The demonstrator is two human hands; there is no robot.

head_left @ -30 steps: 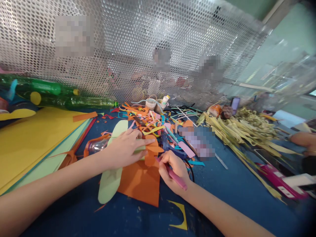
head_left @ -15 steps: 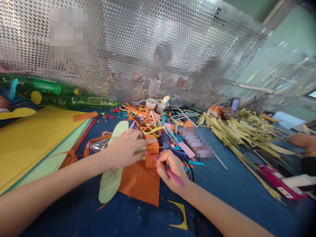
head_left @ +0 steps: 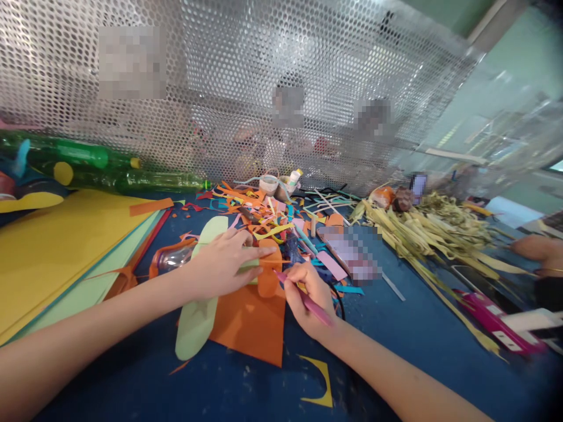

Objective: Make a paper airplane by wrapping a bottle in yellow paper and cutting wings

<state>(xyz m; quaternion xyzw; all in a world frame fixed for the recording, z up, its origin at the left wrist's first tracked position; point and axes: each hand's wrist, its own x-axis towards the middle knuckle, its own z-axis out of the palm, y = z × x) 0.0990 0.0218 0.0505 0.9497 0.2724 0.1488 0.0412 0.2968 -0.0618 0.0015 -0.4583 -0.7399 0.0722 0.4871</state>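
My left hand (head_left: 224, 261) lies with fingers stretched out, pressing on a small orange paper cutout (head_left: 268, 285) with rounded ends. Under that cutout is a larger orange paper sheet (head_left: 253, 331). A long pale green paper cutout (head_left: 197, 331) passes beneath my left wrist, partly hidden. My right hand (head_left: 310, 299) is closed around a pink pen (head_left: 319, 312), its tip at the small orange cutout; whether it touches the paper I cannot tell.
Paper scraps (head_left: 264, 205) are heaped behind my hands, with a phone (head_left: 349, 255) to their right. Coloured sheets (head_left: 65, 252) are stacked at left, before green bottles (head_left: 162, 180). Dried husks (head_left: 422, 228) lie at right, near another person's hand (head_left: 534, 255). A yellow scrap (head_left: 323, 384) lies in front.
My right hand has shifted slightly to the right, and the pen's tip has moved a little up along the small orange cutout. My left hand stays in place.
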